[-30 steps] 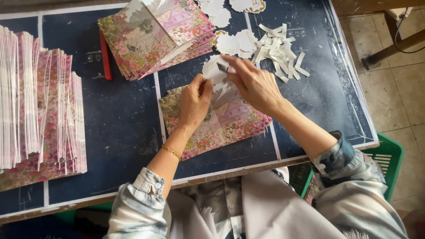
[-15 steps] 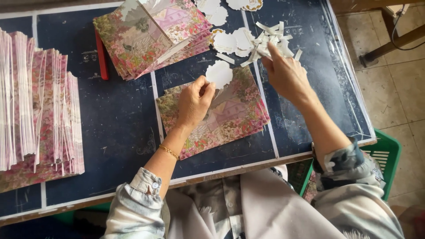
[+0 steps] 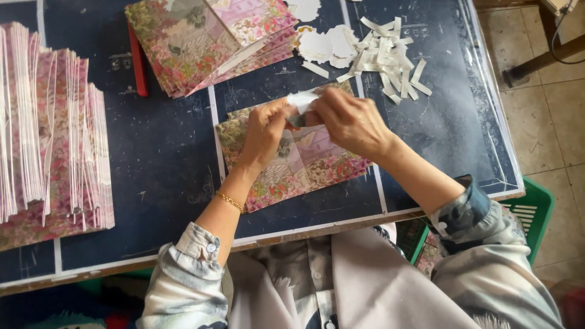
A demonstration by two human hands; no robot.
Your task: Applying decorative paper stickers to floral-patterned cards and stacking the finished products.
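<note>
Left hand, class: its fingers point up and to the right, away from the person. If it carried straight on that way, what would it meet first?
The left hand would first meet the small white paper piece pinched between it and the right hand; beyond, probably the white cut-outs.

A dark blue tabletop (image 3: 164,170) with pale seams stands on a beige tiled floor (image 3: 548,122), a green plastic crate (image 3: 536,213) beside its right edge.
</note>
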